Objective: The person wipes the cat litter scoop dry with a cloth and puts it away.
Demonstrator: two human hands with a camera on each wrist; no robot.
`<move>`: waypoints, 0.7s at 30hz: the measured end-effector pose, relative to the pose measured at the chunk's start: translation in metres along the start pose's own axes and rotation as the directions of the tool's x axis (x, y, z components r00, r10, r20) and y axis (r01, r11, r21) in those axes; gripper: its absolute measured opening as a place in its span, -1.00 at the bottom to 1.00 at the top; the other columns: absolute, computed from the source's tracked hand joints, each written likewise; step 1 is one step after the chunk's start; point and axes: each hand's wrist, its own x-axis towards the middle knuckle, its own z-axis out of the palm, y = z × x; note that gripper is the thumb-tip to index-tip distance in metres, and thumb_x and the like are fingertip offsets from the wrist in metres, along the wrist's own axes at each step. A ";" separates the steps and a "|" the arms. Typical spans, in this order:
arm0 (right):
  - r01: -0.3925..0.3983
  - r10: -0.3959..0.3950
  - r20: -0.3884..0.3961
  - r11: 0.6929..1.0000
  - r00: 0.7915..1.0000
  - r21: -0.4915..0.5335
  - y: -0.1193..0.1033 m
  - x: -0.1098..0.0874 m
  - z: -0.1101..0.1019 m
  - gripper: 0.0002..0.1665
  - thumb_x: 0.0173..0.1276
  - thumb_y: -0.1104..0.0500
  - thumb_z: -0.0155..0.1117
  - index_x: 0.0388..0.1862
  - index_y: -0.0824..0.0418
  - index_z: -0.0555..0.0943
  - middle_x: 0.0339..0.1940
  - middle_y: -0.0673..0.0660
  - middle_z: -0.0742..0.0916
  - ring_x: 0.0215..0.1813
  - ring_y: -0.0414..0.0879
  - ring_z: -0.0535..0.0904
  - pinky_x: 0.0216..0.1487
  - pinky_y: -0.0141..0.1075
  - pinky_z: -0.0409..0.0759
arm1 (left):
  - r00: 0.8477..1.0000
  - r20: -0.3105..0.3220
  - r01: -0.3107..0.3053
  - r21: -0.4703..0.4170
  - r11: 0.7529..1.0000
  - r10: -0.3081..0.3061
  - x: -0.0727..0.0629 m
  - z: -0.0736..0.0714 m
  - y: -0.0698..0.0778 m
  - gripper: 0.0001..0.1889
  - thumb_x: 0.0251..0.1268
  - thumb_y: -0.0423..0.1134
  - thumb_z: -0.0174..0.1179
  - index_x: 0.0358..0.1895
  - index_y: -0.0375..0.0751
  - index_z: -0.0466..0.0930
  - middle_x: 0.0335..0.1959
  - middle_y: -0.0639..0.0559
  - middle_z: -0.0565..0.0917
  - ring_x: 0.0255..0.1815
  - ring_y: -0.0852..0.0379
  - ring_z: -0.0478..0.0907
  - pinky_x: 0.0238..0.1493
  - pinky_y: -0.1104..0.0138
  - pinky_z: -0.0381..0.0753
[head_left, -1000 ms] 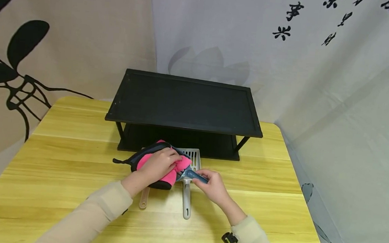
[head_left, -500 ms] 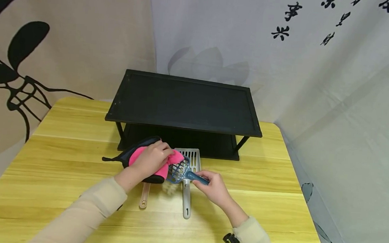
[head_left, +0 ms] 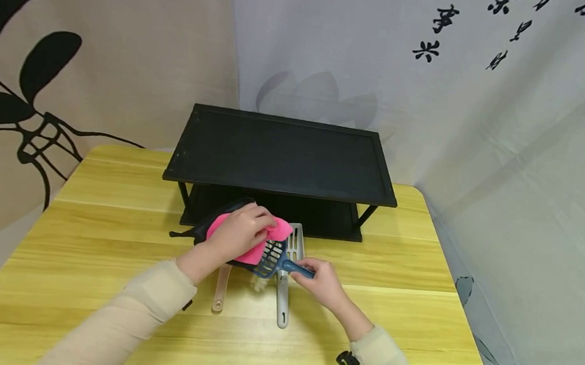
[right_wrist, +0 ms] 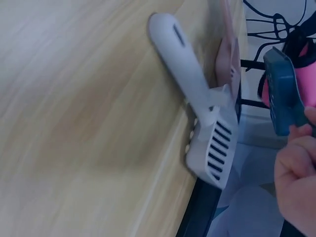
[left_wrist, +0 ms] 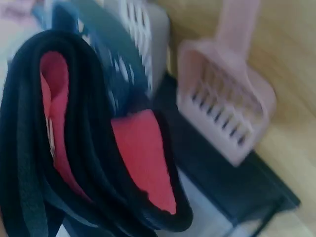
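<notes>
My left hand grips a folded pink cloth with dark edging and a strap trailing left. Up close in the left wrist view, the pink lining shows between dark folds. With my right hand I hold a blue litter scoop by its handle, its slotted basket turned left. The cloth covers part of that basket in the head view. Beneath the blue scoop lies a grey litter scoop, its slots plain in the right wrist view. A pink litter scoop is partly hidden under the cloth and left hand.
Just behind the hands stands a black two-tier rack, its lower shelf close to the scoops. The wooden table extends to both sides. Printed fabric hangs behind it.
The left hand first drew the cloth left, uncovering the blue scoop's basket, then brought it back right and slightly farther away, over part of the basket. The right hand has barely moved.
</notes>
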 end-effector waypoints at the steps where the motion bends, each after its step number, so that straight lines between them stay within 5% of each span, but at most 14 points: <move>1: 0.008 -0.008 0.005 1.000 1.000 0.004 -0.002 0.000 0.000 -0.77 0.22 0.22 0.30 -0.21 0.36 0.65 -0.31 0.23 0.74 -0.43 -0.25 0.48 -0.43 -0.47 0.49 | 1.000 0.026 -0.009 -0.009 1.000 0.009 0.001 0.004 0.004 -0.80 0.03 -0.32 0.37 -0.22 -0.16 0.68 -0.23 -0.03 0.67 -0.15 0.07 0.58 0.08 0.20 0.55; 7: 0.053 -0.054 0.030 0.998 0.998 0.014 -0.005 -0.004 0.002 -0.77 0.24 0.20 0.29 -0.18 0.32 0.66 -0.29 0.20 0.73 -0.39 -0.26 0.48 -0.39 -0.48 0.49 | 0.990 0.138 0.018 -0.013 1.000 -0.016 -0.004 0.022 0.012 -0.80 0.07 -0.28 0.35 -0.19 -0.10 0.67 -0.19 -0.02 0.65 -0.15 0.10 0.55 -0.07 0.33 0.61; 14: 0.094 -0.095 0.033 0.995 0.995 0.025 -0.006 -0.008 0.000 -0.76 0.24 0.24 0.29 -0.17 0.36 0.64 -0.26 0.27 0.73 -0.40 -0.28 0.50 -0.43 -0.46 0.52 | 0.993 0.114 0.050 -0.072 0.996 -0.042 -0.008 0.023 0.002 -0.82 0.06 -0.32 0.35 -0.22 -0.13 0.67 -0.24 -0.01 0.63 -0.17 0.09 0.54 -0.08 0.31 0.61; 21: 0.079 -0.079 0.017 0.997 0.997 0.002 -0.004 -0.009 -0.004 -0.78 0.22 0.24 0.30 -0.18 0.33 0.65 -0.25 0.25 0.74 -0.42 -0.29 0.49 -0.43 -0.47 0.53 | 0.964 0.125 0.244 -0.081 0.966 -0.233 -0.014 0.015 -0.018 -0.80 0.08 -0.32 0.33 -0.19 -0.14 0.66 -0.20 -0.04 0.65 -0.10 0.02 0.56 -0.01 0.19 0.59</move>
